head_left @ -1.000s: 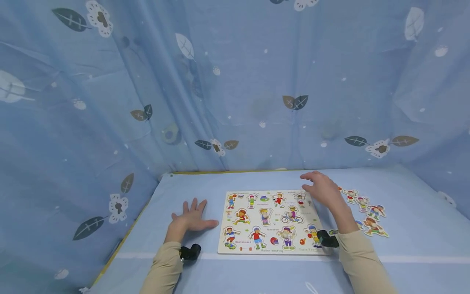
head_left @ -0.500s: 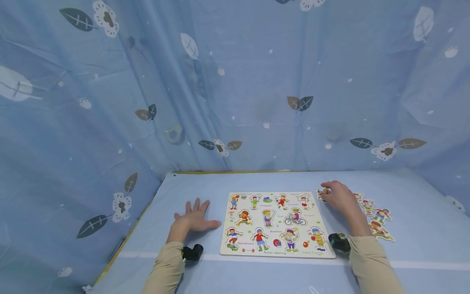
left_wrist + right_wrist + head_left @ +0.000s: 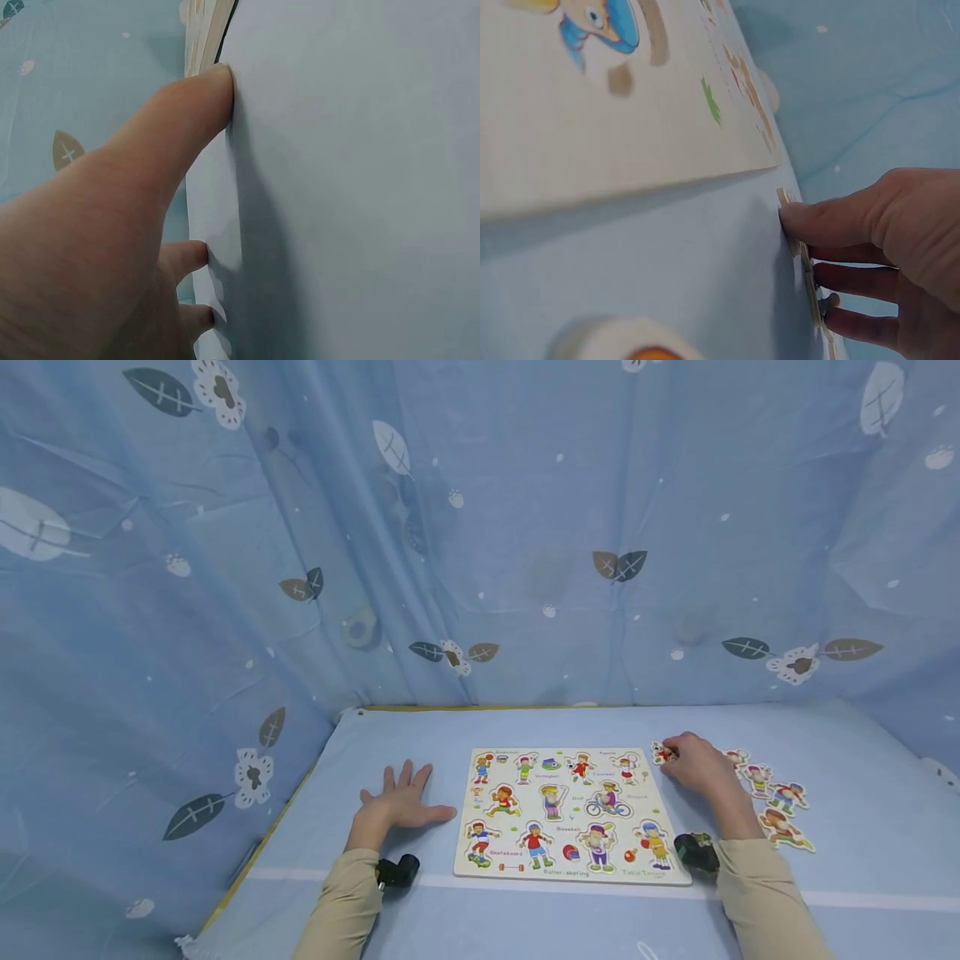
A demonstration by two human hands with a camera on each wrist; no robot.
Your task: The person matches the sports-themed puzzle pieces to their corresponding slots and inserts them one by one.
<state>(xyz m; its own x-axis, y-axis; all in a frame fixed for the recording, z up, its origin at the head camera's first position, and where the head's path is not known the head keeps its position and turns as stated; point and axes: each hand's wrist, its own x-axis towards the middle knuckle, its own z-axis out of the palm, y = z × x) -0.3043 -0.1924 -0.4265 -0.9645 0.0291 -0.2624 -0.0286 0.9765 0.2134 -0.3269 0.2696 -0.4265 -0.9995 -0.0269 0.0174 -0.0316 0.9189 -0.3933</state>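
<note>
In the head view my left hand [image 3: 405, 803] lies with fingers spread left of a wooden puzzle board [image 3: 562, 877] covered with sports figures. Its thumb points toward the board's left edge; the left wrist view shows the fingertips on the cloth. My right hand [image 3: 703, 766] is just beyond the board's top right corner, with thumb and fingers at a small puzzle piece [image 3: 660, 753] that pokes out left of them. The right wrist view shows the thumb pinching this thin piece [image 3: 793, 244] from its edge; the index finger is mostly hidden. A knob [image 3: 829, 302] shows near the other fingers.
Several more loose figure pieces [image 3: 783, 829] lie in a row right of the right hand. A light blue cloth [image 3: 420, 927] with a pale stripe covers the table. A patterned blue curtain [image 3: 510, 527] hangs behind and to the left.
My right hand has come from above the board's top right corner, moving right and down onto the piece beside it. The left hand keeps its place; the head view has shifted slightly.
</note>
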